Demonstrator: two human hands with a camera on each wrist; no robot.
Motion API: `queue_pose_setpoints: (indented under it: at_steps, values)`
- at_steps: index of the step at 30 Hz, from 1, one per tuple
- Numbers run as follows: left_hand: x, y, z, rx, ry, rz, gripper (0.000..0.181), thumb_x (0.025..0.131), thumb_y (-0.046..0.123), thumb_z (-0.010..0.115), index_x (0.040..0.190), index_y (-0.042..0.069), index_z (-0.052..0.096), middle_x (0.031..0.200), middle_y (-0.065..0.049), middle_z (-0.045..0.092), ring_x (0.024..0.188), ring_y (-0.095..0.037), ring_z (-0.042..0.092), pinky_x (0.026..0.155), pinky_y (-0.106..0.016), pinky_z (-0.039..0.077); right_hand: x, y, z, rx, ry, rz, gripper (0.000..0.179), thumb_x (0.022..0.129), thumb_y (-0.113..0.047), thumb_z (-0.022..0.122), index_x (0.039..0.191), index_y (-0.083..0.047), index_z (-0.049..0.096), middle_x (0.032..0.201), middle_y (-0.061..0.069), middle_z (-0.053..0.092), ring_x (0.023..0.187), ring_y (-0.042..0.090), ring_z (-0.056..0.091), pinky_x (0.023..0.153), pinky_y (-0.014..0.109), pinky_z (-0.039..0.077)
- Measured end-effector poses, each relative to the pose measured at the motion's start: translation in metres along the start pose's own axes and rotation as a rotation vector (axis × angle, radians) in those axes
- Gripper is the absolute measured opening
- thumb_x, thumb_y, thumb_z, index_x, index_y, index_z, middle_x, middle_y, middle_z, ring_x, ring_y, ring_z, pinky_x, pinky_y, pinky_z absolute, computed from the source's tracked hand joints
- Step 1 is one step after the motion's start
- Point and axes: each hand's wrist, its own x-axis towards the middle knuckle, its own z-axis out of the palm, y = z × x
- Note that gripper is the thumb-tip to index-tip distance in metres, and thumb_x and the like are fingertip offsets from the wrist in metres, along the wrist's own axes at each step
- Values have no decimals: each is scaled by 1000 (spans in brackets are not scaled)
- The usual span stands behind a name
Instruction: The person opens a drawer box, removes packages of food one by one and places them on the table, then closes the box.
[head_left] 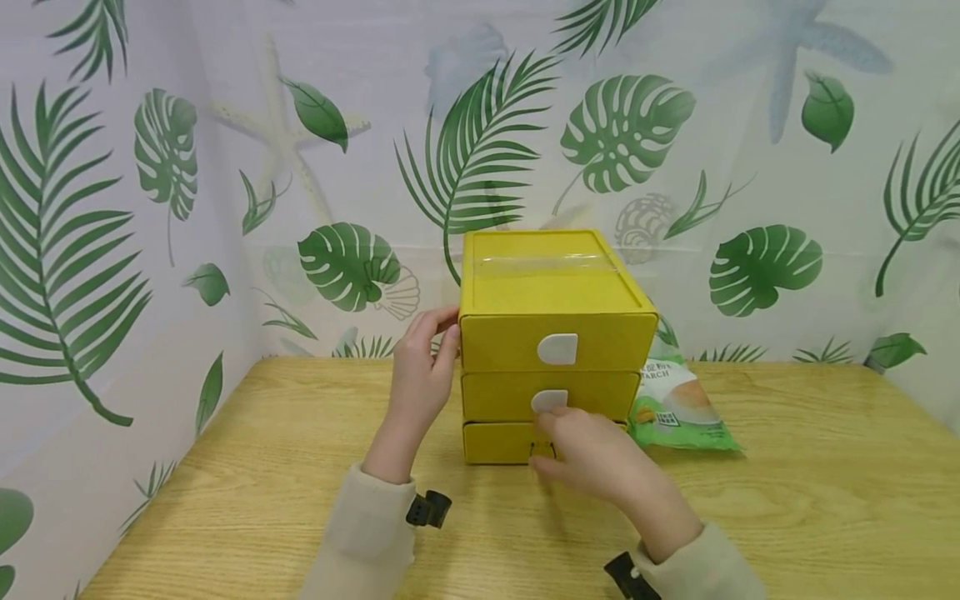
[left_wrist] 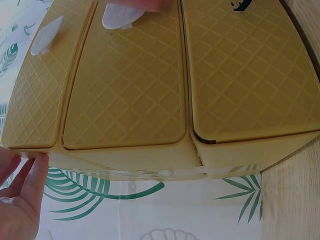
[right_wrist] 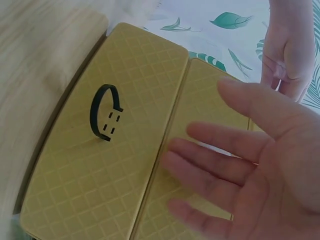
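Note:
A yellow drawer box (head_left: 555, 292) with three stacked drawers stands on the wooden table. White tabs mark the top drawer (head_left: 498, 343) and the middle drawer (head_left: 495, 397); the bottom drawer (head_left: 495, 443) has a black loop pull (right_wrist: 95, 112), and a dark gap runs along its upper edge. My left hand (head_left: 422, 375) rests against the box's upper left side, its fingertips at the side wall in the left wrist view. Before the middle drawer, my right hand (head_left: 600, 454) has its fingers spread and loosely extended, overlapping the white tab (left_wrist: 120, 16) and holding nothing.
A green and white starch bag (head_left: 678, 408) leans beside the box's right side, partly hidden by it. Behind the table (head_left: 825, 483) hangs a leaf-patterned cloth (head_left: 487, 125). Clear tape (head_left: 547, 263) crosses the top of the box.

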Motion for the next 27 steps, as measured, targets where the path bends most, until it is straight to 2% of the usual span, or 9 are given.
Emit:
queue_pose_setpoints:
  at_steps: [2,4,9,12,15,18,23,27]
  values:
    - [0,0,0,0,-1,-1,22,91,4,46,109,-6,55,100,-16,56,88,-24,55,62,-29,52,0,0,-1,-15,58,-17,22,78,-23,68,88,-7,56,79,-1,54,58,11,44,50,26,40]
    - [1,0,0,4,-1,-2,22,91,4,46,109,-6,55,100,-16,56,88,-23,55,62,-28,52,1,-1,-2,-32,122,-33,23,78,-23,67,90,-7,58,82,0,55,62,12,49,54,27,44]
    - [1,0,-1,10,0,-8,22,91,3,47,109,-5,55,101,-15,56,89,-23,55,63,-25,52,2,0,-1,-58,230,-62,28,78,-21,67,98,-3,62,97,6,60,83,22,57,69,34,49]
    - [0,1,-1,9,-4,-12,22,91,4,47,109,-5,55,101,-15,56,89,-23,55,63,-25,52,2,0,1,-60,226,-62,28,77,-21,68,98,-3,62,97,7,60,78,21,58,67,33,50]
    - [-1,1,-1,11,-6,-13,22,91,4,46,110,-5,55,101,-15,56,90,-23,54,63,-25,52,3,0,3,-70,168,-58,27,76,-24,69,93,-4,61,94,5,59,64,14,54,57,28,48]
    - [0,1,0,11,-5,-14,22,91,4,47,109,-5,55,101,-15,56,90,-23,54,63,-25,52,4,0,4,-78,116,-63,26,76,-25,69,90,-5,61,90,3,58,56,10,48,51,24,43]
    - [0,0,0,10,-4,-12,22,91,3,47,109,-5,55,101,-15,55,90,-23,55,63,-26,52,4,0,5,-74,104,-54,25,76,-25,69,90,-5,62,90,2,58,59,10,50,53,25,44]
    - [0,0,0,7,-6,-11,22,91,3,47,109,-5,55,101,-15,55,89,-23,55,62,-27,52,4,0,4,-66,146,-57,25,76,-23,69,91,-5,61,90,3,59,62,12,52,55,27,46]
